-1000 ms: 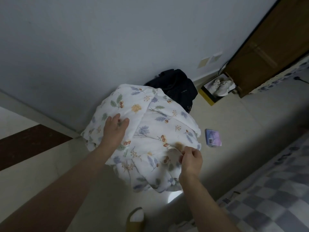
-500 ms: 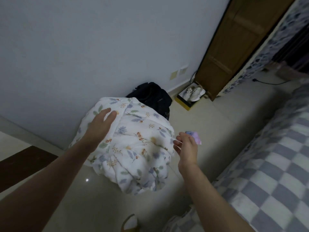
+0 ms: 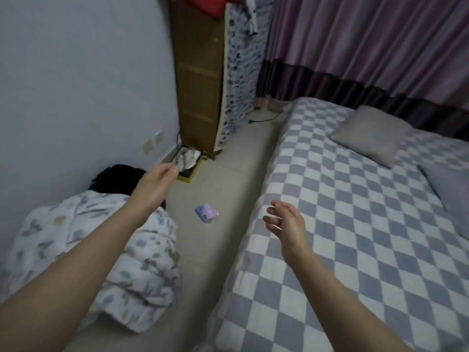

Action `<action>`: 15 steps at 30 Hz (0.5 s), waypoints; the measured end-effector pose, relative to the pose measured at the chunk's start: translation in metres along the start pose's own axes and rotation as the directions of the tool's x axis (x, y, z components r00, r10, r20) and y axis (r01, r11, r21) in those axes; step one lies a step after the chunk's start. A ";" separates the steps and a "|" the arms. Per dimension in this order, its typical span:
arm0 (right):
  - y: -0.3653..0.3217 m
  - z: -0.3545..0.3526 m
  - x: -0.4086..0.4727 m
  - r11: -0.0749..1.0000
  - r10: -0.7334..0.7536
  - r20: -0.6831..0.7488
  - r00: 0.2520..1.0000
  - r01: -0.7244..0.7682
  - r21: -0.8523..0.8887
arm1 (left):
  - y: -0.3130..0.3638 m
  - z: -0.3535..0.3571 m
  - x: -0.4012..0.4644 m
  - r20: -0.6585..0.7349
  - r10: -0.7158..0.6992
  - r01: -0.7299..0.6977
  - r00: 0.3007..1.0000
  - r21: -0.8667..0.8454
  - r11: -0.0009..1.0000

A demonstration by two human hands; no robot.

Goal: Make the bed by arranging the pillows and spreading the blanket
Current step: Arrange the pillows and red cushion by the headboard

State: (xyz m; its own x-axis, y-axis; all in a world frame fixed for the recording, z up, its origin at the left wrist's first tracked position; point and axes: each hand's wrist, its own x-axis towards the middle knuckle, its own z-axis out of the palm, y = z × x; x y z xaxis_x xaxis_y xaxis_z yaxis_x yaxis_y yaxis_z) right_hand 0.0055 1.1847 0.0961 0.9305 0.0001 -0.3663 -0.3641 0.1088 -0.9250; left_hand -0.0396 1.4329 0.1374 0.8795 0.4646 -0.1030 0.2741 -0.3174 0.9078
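A white floral blanket [image 3: 132, 270] lies bundled on the floor by the left wall. My left hand [image 3: 154, 184] hovers above its far end, fingers relaxed, holding nothing. My right hand [image 3: 286, 224] is empty too, fingers loosely spread over the left edge of the bed [image 3: 342, 237], which has a grey and white checkered sheet. One grey pillow [image 3: 373, 134] lies near the head of the bed. A second grey pillow [image 3: 451, 194] shows partly at the right edge of the view.
A black bag [image 3: 114, 179] sits against the wall behind the blanket. A small purple packet [image 3: 206, 212] lies on the floor strip between blanket and bed. A shoe box with white shoes [image 3: 187, 161] stands by a wooden cabinet [image 3: 200, 80]. Purple curtains [image 3: 368, 41] hang behind the bed.
Both hands have let go of the floral blanket and lifted off it. My view has swung right, bringing the bed and pillows into sight.
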 end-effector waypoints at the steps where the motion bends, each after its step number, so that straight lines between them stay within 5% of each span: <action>1: -0.004 -0.021 -0.012 1.000 -0.006 -0.059 0.998 0.007 0.026 | 0.011 0.013 -0.002 0.064 0.029 -0.030 0.998 0.008 1.000; 8: -0.012 -0.133 -0.103 0.973 -0.025 -0.407 0.913 0.116 0.200 | 0.074 0.100 -0.049 0.413 0.201 -0.197 0.888 -0.053 0.979; 15: -0.003 -0.238 -0.206 0.931 -0.038 -0.678 0.734 0.272 0.243 | 0.130 0.202 -0.149 0.683 0.339 -0.361 0.647 -0.117 0.925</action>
State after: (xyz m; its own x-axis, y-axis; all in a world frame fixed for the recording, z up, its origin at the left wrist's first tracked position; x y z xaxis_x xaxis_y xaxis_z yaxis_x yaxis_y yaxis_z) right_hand -0.1944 0.9479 0.1502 0.6702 -0.6777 -0.3027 -0.0761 0.3429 -0.9363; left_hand -0.0566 1.1556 0.1886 0.9279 -0.3712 -0.0360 -0.1098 -0.3644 0.9248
